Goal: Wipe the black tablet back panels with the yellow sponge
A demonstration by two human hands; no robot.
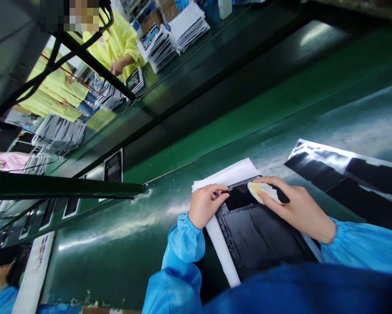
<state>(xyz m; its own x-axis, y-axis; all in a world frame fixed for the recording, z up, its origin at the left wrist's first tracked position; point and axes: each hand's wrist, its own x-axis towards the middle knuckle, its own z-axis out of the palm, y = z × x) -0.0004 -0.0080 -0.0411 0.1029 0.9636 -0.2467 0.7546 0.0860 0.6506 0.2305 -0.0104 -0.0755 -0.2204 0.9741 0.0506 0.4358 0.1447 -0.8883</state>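
A black flat panel (261, 235) lies on white sheets (226, 174) on the green bench, close in front of me. My left hand (205, 204) has its fingers curled and pinches the panel's upper left corner. My right hand (295, 206) presses a small yellowish-white cloth (264, 192) against the panel's top edge with flat fingers. Both arms wear blue sleeves.
A long black-and-white sheet (349, 172) lies to the right. A green conveyor belt (248, 117) runs across the middle. Beyond it, people in yellow (117, 43) work beside stacks of panels (172, 39). A dark rail (61, 185) crosses at the left.
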